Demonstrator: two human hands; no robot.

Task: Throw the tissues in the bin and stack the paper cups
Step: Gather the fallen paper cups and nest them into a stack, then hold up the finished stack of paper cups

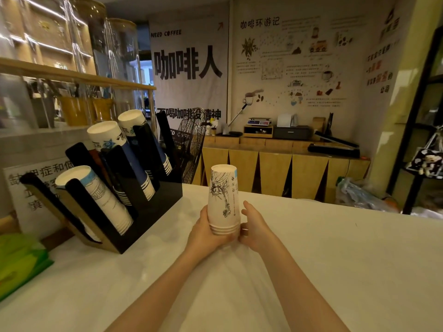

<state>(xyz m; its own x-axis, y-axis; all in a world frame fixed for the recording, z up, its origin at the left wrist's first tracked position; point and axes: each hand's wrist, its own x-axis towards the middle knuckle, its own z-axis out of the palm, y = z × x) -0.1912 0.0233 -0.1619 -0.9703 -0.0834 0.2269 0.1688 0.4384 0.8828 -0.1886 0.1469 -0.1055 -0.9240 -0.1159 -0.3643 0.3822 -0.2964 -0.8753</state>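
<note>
Stack of paper cups (223, 200), nested mouth-down with several rims showing at the base, held upright above the white desk (335, 248). My left hand (208, 232) is curled closed around the lower rims; my right hand (254, 227) is partly open, fingers resting against the stack's side. No tissues or bin are visible. I judge stacking nearly complete: I should press the rims level, keep the stack vertical, then set it down, perhaps near the black cup dispenser (134, 188).
</note>
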